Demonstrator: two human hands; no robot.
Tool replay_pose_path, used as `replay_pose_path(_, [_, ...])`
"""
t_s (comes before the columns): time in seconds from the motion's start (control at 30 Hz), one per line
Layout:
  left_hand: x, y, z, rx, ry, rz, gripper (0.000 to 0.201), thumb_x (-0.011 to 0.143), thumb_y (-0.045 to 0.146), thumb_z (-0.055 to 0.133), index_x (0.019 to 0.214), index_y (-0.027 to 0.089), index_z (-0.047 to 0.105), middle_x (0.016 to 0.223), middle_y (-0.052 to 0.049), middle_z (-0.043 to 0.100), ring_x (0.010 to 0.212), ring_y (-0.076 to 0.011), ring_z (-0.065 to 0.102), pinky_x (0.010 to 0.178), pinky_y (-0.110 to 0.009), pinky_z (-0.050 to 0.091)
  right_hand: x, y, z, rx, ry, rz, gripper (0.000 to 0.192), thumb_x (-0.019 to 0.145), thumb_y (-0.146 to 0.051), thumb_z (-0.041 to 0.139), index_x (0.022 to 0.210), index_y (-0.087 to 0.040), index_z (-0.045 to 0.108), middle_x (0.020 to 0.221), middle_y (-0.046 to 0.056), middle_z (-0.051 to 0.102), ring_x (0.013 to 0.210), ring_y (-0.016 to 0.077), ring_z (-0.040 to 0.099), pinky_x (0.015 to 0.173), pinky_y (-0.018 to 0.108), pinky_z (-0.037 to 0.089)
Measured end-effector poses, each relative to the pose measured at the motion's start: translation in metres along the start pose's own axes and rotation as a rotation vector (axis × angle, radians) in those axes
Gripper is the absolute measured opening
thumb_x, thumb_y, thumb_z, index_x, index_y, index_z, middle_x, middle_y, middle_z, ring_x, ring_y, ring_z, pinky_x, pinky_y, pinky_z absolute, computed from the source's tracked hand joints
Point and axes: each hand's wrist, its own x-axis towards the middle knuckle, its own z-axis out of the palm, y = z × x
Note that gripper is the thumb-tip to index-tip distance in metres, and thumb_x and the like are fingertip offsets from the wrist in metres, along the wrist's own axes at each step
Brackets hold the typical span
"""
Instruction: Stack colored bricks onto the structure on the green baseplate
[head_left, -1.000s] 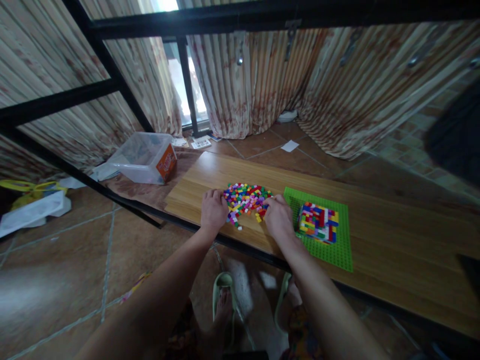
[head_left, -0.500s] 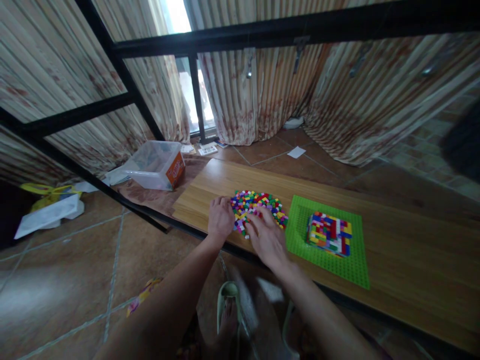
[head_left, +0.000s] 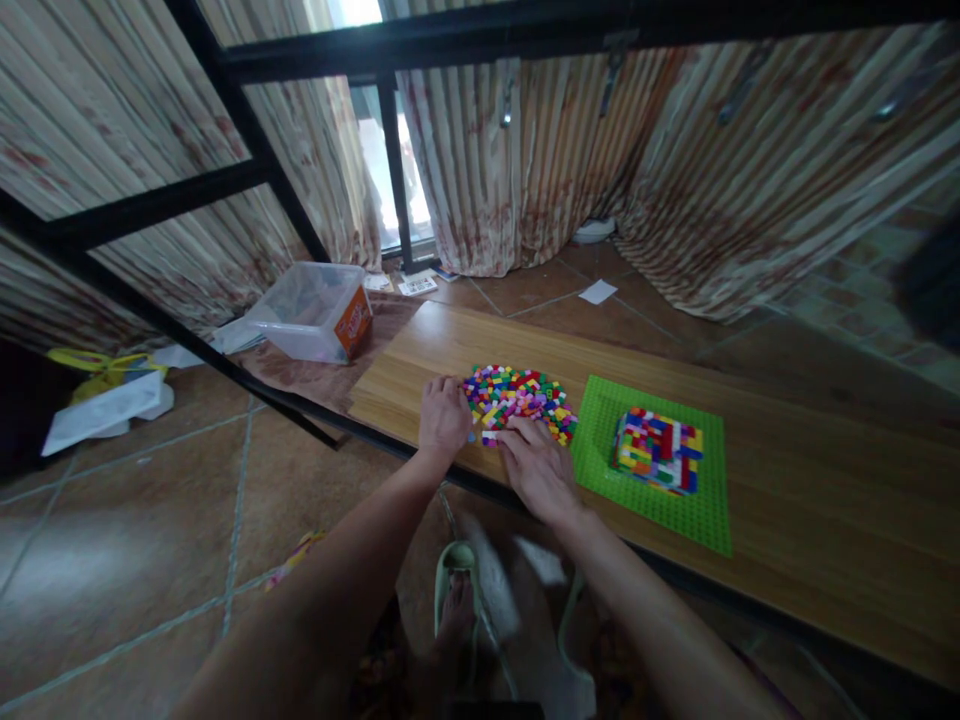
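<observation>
A loose heap of small, many-coloured toy bricks (head_left: 525, 392) lies on the wooden board. At its left edge rests my left hand (head_left: 444, 418), fingers curled down and closed; what they hold, if anything, is hidden. My right hand (head_left: 538, 468) is at the near side of the heap. Its thumb and fingers are drawn together beside a few white and pink bricks (head_left: 491, 438), and I cannot make out what is between the fingertips. Right of the heap, a green baseplate (head_left: 701, 525) carries a block built of many-coloured bricks (head_left: 660, 450).
A clear plastic tub (head_left: 300, 318) with an orange label stands beyond the board's left end. Black metal bars (head_left: 480, 45) cross above and to the left. Striped curtains (head_left: 555, 180) hang behind. The long wooden board (head_left: 810, 520) extends right; tiled floor surrounds it.
My right hand has drawn back slightly towards me from over the heap, and its spread fingers have come together. My left hand stays at the heap's left edge. The view has tilted slightly.
</observation>
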Motion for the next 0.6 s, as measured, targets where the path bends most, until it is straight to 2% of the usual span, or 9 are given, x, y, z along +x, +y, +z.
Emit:
replay_pose_path(0.17, [0.0,0.0,0.001,-0.008,-0.003,0.004,0.026,0.091,0.017,0.04,0.097,0.017,0.066,0.1,-0.011,0.066,0.101,-0.0258,0.056,0.096,-0.042,0.046,-0.003,0.021,-0.007,-0.076,0.081,0.093,0.029,0.096,-0.022,0.043,0.1,-0.021,0.071,0.11,0.008,0.064,0.101,0.0231,0.052,0.086,0.035,0.045])
replay_pose_path(0.27, [0.0,0.0,0.0,-0.012,-0.001,0.005,0.026,0.091,0.017,0.04,0.098,0.017,0.066,0.1,-0.011,0.066,0.102,-0.0256,0.056,0.096,-0.042,0.045,0.003,0.024,-0.008,-0.09,0.141,0.158,0.03,0.094,-0.019,0.042,0.105,-0.021,0.071,0.114,0.009,0.063,0.104,0.0245,0.051,0.089,0.036,0.045])
replay_pose_path(0.37, [0.0,-0.001,0.001,-0.004,-0.006,0.022,0.027,0.092,0.017,0.04,0.099,0.016,0.066,0.1,-0.012,0.066,0.103,-0.0257,0.056,0.097,-0.043,0.045,0.014,0.015,-0.006,-0.06,0.161,0.161,0.031,0.093,-0.021,0.044,0.11,-0.019,0.07,0.122,0.01,0.06,0.109,0.026,0.05,0.095,0.039,0.043])
replay_pose_path(0.6, [0.0,-0.001,0.001,0.011,0.014,0.029,0.026,0.091,0.017,0.04,0.099,0.018,0.065,0.101,-0.01,0.066,0.102,-0.0257,0.057,0.095,-0.042,0.046,0.032,-0.007,0.008,-0.052,0.067,0.171,0.033,0.09,-0.034,0.053,0.113,-0.014,0.066,0.133,0.017,0.052,0.119,0.0314,0.044,0.102,0.046,0.038])
